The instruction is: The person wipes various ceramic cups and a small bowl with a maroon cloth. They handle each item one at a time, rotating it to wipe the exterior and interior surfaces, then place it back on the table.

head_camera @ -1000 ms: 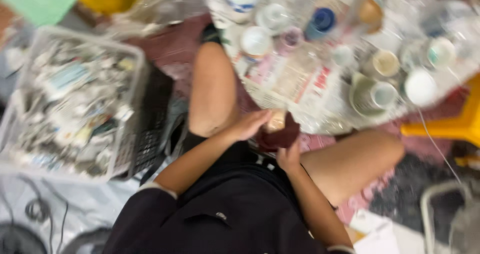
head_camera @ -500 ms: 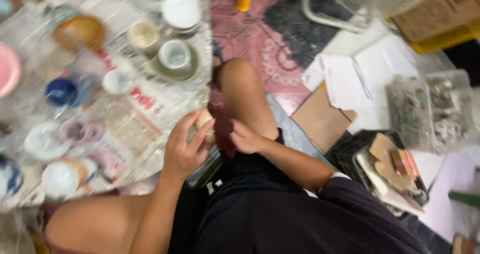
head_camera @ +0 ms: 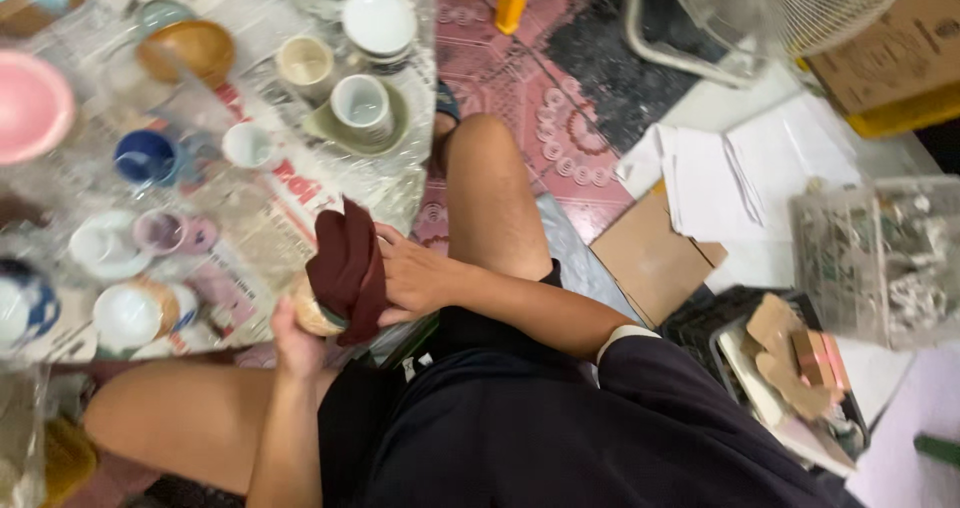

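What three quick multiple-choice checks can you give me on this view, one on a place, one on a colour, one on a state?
1. Where does the white cup on the green saucer stand?
A. On the newspaper-covered table
B. On the cardboard sheet
C. Inside the clear plastic bin

2. What colour is the cloth at the hands?
A. Pale blue
B. Dark maroon
C. Yellow

3. How is the small round tan piece held?
A. Lying loose on the floor
B. Gripped in the left hand with the right hand pressing the cloth on it
C. Stacked inside the pink bowl

Answers: 1 A, since cup and saucer sit on the table's far right edge among other crockery. 2 B, since the folded fabric reads deep red-brown. 3 B, since the left fingers wrap it from below while the right hand holds the cloth against it.
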